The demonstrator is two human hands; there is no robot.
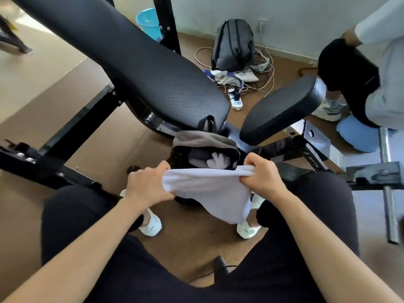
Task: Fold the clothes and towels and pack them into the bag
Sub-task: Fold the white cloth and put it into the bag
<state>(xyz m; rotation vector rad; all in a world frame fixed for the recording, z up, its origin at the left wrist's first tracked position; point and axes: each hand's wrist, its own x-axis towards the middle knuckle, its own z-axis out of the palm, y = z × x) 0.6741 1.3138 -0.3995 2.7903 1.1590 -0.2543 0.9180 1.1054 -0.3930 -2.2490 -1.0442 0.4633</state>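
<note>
I hold a white towel (209,193) stretched between both hands above my knees. My left hand (148,185) grips its left edge and my right hand (261,177) pinches its bunched right corner. The cloth sags down in the middle toward my feet. Just beyond the towel, an open dark bag (203,149) with a grey rim and black handles stands on the floor. Inside it lie dark folded clothes and something white (218,161).
A black padded bench (153,68) slopes across the view, with a smaller pad (282,108) to the right. A grey backpack (234,44), cables and a power strip (236,101) lie by the wall. Another person sits at the right on a blue stool (354,136). A blue bucket (148,21) stands behind.
</note>
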